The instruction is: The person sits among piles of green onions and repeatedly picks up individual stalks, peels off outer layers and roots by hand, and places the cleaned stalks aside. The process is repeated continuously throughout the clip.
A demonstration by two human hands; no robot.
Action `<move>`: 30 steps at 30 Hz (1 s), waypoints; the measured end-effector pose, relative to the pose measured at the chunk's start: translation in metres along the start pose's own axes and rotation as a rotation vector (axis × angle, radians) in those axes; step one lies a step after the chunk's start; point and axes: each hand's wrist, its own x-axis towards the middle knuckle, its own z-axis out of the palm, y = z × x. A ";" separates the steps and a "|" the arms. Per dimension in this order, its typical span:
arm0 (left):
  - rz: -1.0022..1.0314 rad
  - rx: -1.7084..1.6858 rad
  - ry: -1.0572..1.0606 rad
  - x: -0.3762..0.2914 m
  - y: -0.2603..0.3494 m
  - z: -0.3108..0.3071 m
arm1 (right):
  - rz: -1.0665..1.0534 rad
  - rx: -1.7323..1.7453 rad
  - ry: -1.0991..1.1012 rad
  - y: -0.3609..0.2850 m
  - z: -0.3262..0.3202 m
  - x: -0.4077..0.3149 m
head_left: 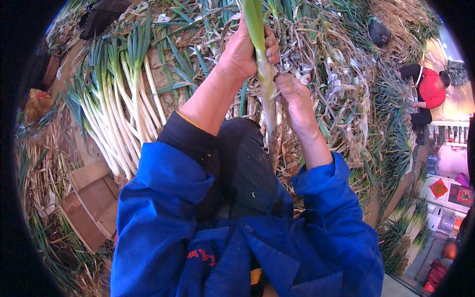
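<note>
My left hand [243, 52] is wrapped around a large Welsh onion [265, 80], just where its green leaves begin. The stalk hangs upright in front of my knee, with its lower part dull and soil-stained. Close against the right side of the stalk, my right hand [297, 102] is curled, its thumb pressed to the loose, papery outer skin [274, 92]. The fingertips of that hand are mostly hidden. On the left lies a fan of pale, clean-looking onions [120, 107] with green tops.
Dry peeled skins and leaves [330, 85] cover the ground ahead and to the right. Flattened cardboard [91, 206] lies at the left. A person in a red top [430, 87] sits at the far right. Onion bundles [406, 234] lie at the lower right.
</note>
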 end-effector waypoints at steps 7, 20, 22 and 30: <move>0.218 0.225 0.302 0.000 -0.004 0.017 | -0.083 -0.290 0.205 -0.015 0.006 0.012; 0.116 0.769 0.422 -0.009 -0.003 0.036 | -0.082 -0.746 0.065 -0.039 -0.001 0.028; 0.118 0.794 0.437 -0.007 -0.004 0.034 | -0.059 -0.783 0.003 -0.040 -0.004 0.034; 0.224 0.903 0.361 -0.006 -0.005 0.028 | 0.072 -0.548 -0.190 -0.039 -0.019 0.046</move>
